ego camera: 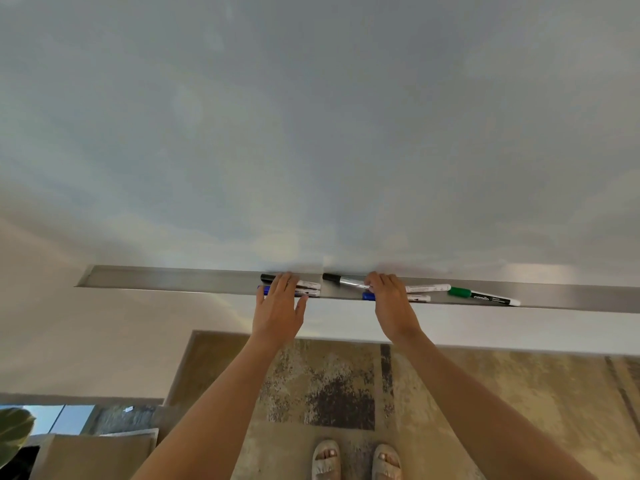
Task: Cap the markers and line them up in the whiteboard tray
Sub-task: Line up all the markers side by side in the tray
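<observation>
A long metal whiteboard tray [173, 280] runs across the wall below the whiteboard. Several capped markers lie in it. At the left, a black-capped marker [268, 278] and a blue-capped marker [266, 290] lie side by side under the spread fingers of my left hand [280, 304], which rests flat on them. My right hand [391, 301] curls its fingers over the barrel end of a second black-capped marker [341, 280]. A white barrel [429, 288] and another blue-capped marker [370, 296] stick out from under that hand. A green-capped marker [483, 296] lies slanted to the right.
The whiteboard [311, 133] fills the upper view. Below the tray are a bare wall strip and a patterned rug [339, 393], with my sandalled feet [356, 460] on it. A cushion and a plant leaf sit at the lower left. The tray's left part holds nothing.
</observation>
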